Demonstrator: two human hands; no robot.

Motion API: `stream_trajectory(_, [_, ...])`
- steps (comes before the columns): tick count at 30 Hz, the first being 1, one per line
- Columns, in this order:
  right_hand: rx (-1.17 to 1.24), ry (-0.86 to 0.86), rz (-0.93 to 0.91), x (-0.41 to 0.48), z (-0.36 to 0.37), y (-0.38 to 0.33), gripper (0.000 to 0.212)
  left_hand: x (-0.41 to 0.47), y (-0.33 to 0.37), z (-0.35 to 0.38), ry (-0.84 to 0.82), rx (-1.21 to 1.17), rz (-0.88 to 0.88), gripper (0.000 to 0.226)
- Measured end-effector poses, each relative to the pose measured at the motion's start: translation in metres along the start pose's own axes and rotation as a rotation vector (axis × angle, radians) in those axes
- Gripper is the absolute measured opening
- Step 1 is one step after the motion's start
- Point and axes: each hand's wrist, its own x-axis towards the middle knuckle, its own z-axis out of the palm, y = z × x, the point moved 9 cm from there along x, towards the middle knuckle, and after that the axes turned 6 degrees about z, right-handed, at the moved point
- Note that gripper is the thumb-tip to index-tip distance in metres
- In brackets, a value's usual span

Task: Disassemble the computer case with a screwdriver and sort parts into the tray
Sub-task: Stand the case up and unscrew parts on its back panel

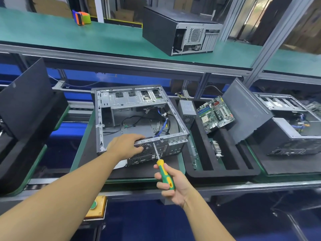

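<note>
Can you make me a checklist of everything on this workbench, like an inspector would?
Surface: black mat on a green-edged pallet, under the open grey metal computer case.
Job's things: green-and-yellow-handled screwdriver, tip at the case's rear edge; black foam tray holding a green motherboard and a grey power supply box; a black side panel leans over its right end.
Clutter: orange-and-green object on the upper green shelf, too small to identify.
Hands: left hand grips the case's rear edge; right hand holds the screwdriver.
Cables: blue and black cables lie loose inside the case.
Surroundings: closed black computer case on the upper shelf; another opened case at right.
</note>
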Motion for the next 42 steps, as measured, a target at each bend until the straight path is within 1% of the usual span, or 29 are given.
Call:
stream_trajectory(2, [-0.045, 0.042, -0.044, 0.002, -0.004, -0.003, 0.033, 0.000, 0.001, -0.001, 0.007, 0.010, 0.011, 0.046])
stream_trajectory(4, [-0.170, 0.151, -0.111, 0.002, -0.009, -0.007, 0.033, 0.000, 0.001, 0.000, 0.010, 0.025, 0.018, 0.047])
stream_trajectory(5, [-0.272, 0.231, -0.157, 0.001, -0.011, -0.011, 0.031, 0.000, 0.001, 0.000, 0.012, 0.032, 0.020, 0.047])
stream_trajectory(7, [-0.583, 0.446, -0.268, -0.007, -0.009, -0.024, 0.027, 0.000, 0.001, 0.000, 0.018, 0.042, 0.026, 0.047])
stream_trajectory(9, [-1.033, 0.716, -0.379, -0.019, -0.002, -0.040, 0.024, 0.001, 0.002, 0.000, 0.018, 0.045, 0.035, 0.046])
stream_trajectory(10, [-1.220, 0.817, -0.404, -0.023, 0.003, -0.044, 0.023, 0.001, 0.002, 0.001, 0.015, 0.046, 0.040, 0.046])
stream_trajectory(11, [-1.295, 0.865, -0.408, -0.025, 0.006, -0.044, 0.024, 0.001, 0.002, 0.001, 0.010, 0.048, 0.043, 0.046])
stream_trajectory(12, [-1.270, 0.856, -0.372, -0.024, 0.007, -0.043, 0.030, 0.001, 0.002, 0.001, 0.005, 0.050, 0.044, 0.046])
stream_trajectory(13, [-1.122, 0.804, -0.318, -0.022, 0.005, -0.041, 0.037, 0.001, 0.002, 0.001, -0.001, 0.052, 0.044, 0.046])
stream_trajectory(15, [-0.696, 0.671, -0.151, -0.018, -0.004, -0.031, 0.039, 0.001, 0.002, 0.001, -0.011, 0.051, 0.048, 0.047])
stream_trajectory(16, [-0.551, 0.600, -0.088, -0.018, -0.006, -0.027, 0.037, 0.001, 0.003, 0.002, -0.012, 0.053, 0.052, 0.047])
stream_trajectory(18, [-0.418, 0.456, 0.000, -0.019, -0.004, -0.020, 0.039, 0.000, 0.004, 0.001, -0.016, 0.052, 0.055, 0.047])
stream_trajectory(20, [-0.362, 0.339, 0.026, -0.020, -0.001, -0.015, 0.043, 0.000, 0.004, 0.000, -0.016, 0.044, 0.054, 0.045])
stream_trajectory(22, [-0.318, 0.322, -0.005, -0.021, -0.003, -0.013, 0.039, -0.001, 0.004, 0.001, -0.015, 0.040, 0.051, 0.045])
stream_trajectory(24, [-0.343, 0.398, -0.099, -0.022, -0.009, -0.016, 0.032, -0.002, 0.005, 0.001, -0.011, 0.042, 0.044, 0.046])
stream_trajectory(26, [-0.494, 0.527, -0.213, -0.025, -0.015, -0.023, 0.022, -0.003, 0.004, 0.001, -0.006, 0.049, 0.034, 0.046])
stream_trajectory(28, [-0.623, 0.641, -0.298, -0.028, -0.015, -0.027, 0.022, -0.003, 0.003, 0.001, -0.009, 0.050, 0.027, 0.047])
stream_trajectory(30, [-0.597, 0.668, -0.335, -0.026, -0.014, -0.026, 0.023, -0.003, 0.003, 0.002, -0.016, 0.050, 0.028, 0.047])
stream_trajectory(33, [-0.533, 0.608, -0.301, -0.021, -0.006, -0.019, 0.025, -0.003, 0.004, 0.001, -0.012, 0.050, 0.033, 0.048])
stream_trajectory(36, [-0.460, 0.568, -0.181, -0.019, -0.005, -0.017, 0.039, -0.004, 0.004, 0.001, -0.005, 0.054, 0.036, 0.048])
stream_trajectory(39, [-0.344, 0.439, -0.081, -0.018, -0.003, -0.014, 0.039, -0.005, 0.004, 0.002, -0.006, 0.071, 0.044, 0.048])
stream_trajectory(41, [-0.311, 0.379, -0.084, -0.018, -0.001, -0.014, 0.041, -0.005, 0.004, 0.001, -0.003, 0.077, 0.045, 0.048])
stream_trajectory(42, [-0.307, 0.369, -0.103, -0.018, -0.001, -0.014, 0.038, -0.004, 0.005, 0.000, -0.001, 0.079, 0.045, 0.048])
